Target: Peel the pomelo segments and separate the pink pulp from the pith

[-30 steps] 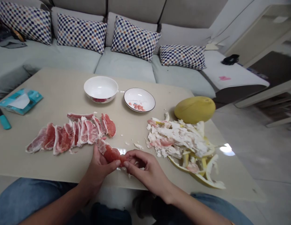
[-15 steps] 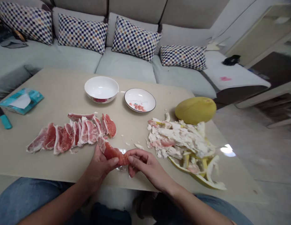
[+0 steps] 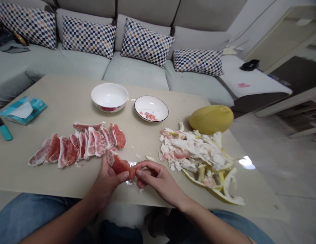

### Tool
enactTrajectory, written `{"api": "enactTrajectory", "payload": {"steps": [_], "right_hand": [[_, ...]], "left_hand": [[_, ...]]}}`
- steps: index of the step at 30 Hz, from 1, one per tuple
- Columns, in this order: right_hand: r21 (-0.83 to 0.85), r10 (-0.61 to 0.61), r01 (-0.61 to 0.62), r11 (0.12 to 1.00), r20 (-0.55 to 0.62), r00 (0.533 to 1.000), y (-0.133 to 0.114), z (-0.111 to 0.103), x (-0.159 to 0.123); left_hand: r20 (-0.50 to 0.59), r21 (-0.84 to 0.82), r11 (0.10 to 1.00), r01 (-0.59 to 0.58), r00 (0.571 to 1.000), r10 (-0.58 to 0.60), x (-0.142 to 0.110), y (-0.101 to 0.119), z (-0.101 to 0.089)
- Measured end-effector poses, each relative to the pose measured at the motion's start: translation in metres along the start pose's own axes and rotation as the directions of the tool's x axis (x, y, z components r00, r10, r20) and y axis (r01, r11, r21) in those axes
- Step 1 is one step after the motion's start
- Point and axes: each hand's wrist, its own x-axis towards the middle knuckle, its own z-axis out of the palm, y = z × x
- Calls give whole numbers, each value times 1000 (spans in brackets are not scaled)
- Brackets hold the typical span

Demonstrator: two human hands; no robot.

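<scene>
Both hands work over the near edge of the beige table (image 3: 58,98). My left hand (image 3: 107,181) is closed around a pink pomelo segment (image 3: 118,164), thumb pressed on its end. My right hand (image 3: 158,179) pinches the same segment's right tip with thumb and fingers. Just beyond my left hand lies a row of several peeled pomelo segments (image 3: 78,144). To the right of my right hand is a heap of white pith and yellow peel (image 3: 198,154).
A whole yellow pomelo (image 3: 211,118) sits behind the peel heap. Two white bowls, a deeper bowl (image 3: 109,96) and a shallower bowl (image 3: 151,108), stand mid-table with pink bits inside. A teal tissue pack (image 3: 21,109) and teal-handled knife (image 3: 3,128) lie far left. A sofa with checked cushions (image 3: 145,42) runs behind.
My hands stayed at the table edge on the same segment. My right fingers closed in tighter on its tip, shifting slightly left. Nothing else moved.
</scene>
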Motion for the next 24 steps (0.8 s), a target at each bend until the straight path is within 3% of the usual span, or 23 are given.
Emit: {"api": "enactTrajectory", "payload": {"steps": [14,21,24], "right_hand": [[355,13,2,935,-40,999,3,4,3],[394,48,-65,917,53,997,2,-1,4],[387,68,-96,917,87,994,2,-1,5]], "left_hand": [[71,-37,989,141,988,-138,-2,7,1],[137,-31,990,134,982,-129,0,8,-2],[98,-40,988,146,985,-142,0,8,-2]]}}
